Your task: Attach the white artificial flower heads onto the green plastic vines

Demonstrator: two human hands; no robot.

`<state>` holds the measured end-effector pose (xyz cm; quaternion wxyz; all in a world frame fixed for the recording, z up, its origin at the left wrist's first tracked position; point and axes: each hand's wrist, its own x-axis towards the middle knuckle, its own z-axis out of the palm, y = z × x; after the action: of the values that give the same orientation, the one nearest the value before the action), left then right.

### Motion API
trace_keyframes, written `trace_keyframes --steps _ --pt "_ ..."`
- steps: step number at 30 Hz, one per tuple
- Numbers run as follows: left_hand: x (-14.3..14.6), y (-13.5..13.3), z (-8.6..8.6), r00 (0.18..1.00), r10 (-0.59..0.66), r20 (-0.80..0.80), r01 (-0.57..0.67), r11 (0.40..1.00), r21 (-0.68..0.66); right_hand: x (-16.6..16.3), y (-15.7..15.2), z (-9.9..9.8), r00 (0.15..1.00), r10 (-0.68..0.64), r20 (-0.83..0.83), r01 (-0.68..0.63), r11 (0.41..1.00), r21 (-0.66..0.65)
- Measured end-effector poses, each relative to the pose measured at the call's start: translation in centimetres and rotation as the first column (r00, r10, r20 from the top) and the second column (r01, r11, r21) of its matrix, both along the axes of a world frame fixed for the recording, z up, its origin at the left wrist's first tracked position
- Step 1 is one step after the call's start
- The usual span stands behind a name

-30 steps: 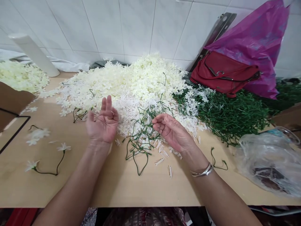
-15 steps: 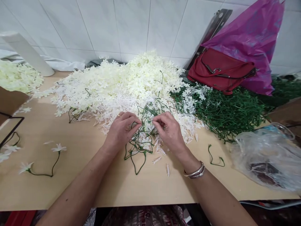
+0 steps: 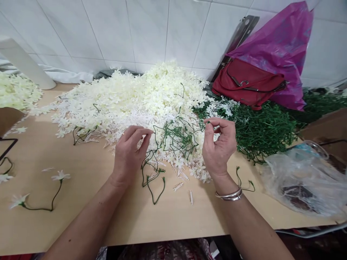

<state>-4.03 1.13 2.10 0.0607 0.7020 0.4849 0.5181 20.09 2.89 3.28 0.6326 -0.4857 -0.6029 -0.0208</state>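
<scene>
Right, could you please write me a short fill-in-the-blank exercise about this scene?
The left hand and right hand both pinch thin ___ stems.
The handbag before the purple plastic bag is ___.
The silver bracelet sits on the ___ wrist.
Missing words: green, red, right.

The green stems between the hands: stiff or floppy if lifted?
Probably floppy: the green stems curve and sag between left hand and right hand. Likely light, being thin. They may snag, since they lie tangled.
</scene>
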Motion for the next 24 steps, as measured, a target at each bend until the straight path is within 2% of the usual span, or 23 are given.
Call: trace_keyframes --steps 3,5,9,11,13,14,17,18,20,22,24 --pt "0.5 -0.5 0.4 0.999 0.033 0.033 -0.035 0.997 0.069 -0.6 -0.3 -0.1 0.979 0.148 -0.144 -0.160 0.984 -0.079" --pt "1.0 -0.9 0.5 0.998 -0.052 0.018 0.050 0.995 0.090 -1.4 -0.9 0.0 0.931 0.275 -0.239 -0.313 0.940 -0.137" --pt "2.1 -1.2 0.1 0.946 -0.322 -0.024 0.323 0.946 0.017 -2.9 -2.4 0.4 0.817 0.514 -0.263 -0.571 0.785 -0.238" --pt "2.4 -1.1 -0.1 0.925 -0.379 -0.030 0.380 0.925 0.004 -3.3 -2.9 0.6 0.755 0.591 -0.285 -0.655 0.705 -0.272" --pt "2.5 -1.0 -0.2 0.918 -0.396 -0.003 0.396 0.918 0.007 -3.3 -3.2 0.9 0.712 0.619 -0.332 -0.701 0.658 -0.276" --pt "2.4 -1.1 -0.2 0.918 -0.395 0.026 0.395 0.919 -0.009 -3.2 -3.2 1.0 0.707 0.616 -0.346 -0.704 0.658 -0.268" --pt "2.1 -1.4 0.3 0.931 -0.307 0.197 0.331 0.938 -0.104 -2.8 -2.8 1.2 0.761 0.588 -0.275 -0.647 0.719 -0.255" --pt "2.1 -1.6 0.5 0.927 -0.255 0.274 0.299 0.946 -0.130 -2.6 -2.7 1.3 0.776 0.599 -0.200 -0.630 0.719 -0.294" --pt "1.9 -1.7 0.9 0.887 -0.167 0.431 0.248 0.959 -0.138 -2.4 -2.5 1.2 0.748 0.664 0.021 -0.582 0.670 -0.461" --pt "1.8 -1.6 1.1 0.813 -0.140 0.566 0.247 0.962 -0.116 -2.3 -2.4 1.0 0.669 0.699 0.251 -0.420 0.635 -0.648" --pt "1.6 -1.2 1.0 0.732 -0.150 0.664 0.287 0.953 -0.102 -2.2 -2.4 0.8 0.617 0.662 0.426 -0.216 0.663 -0.717"
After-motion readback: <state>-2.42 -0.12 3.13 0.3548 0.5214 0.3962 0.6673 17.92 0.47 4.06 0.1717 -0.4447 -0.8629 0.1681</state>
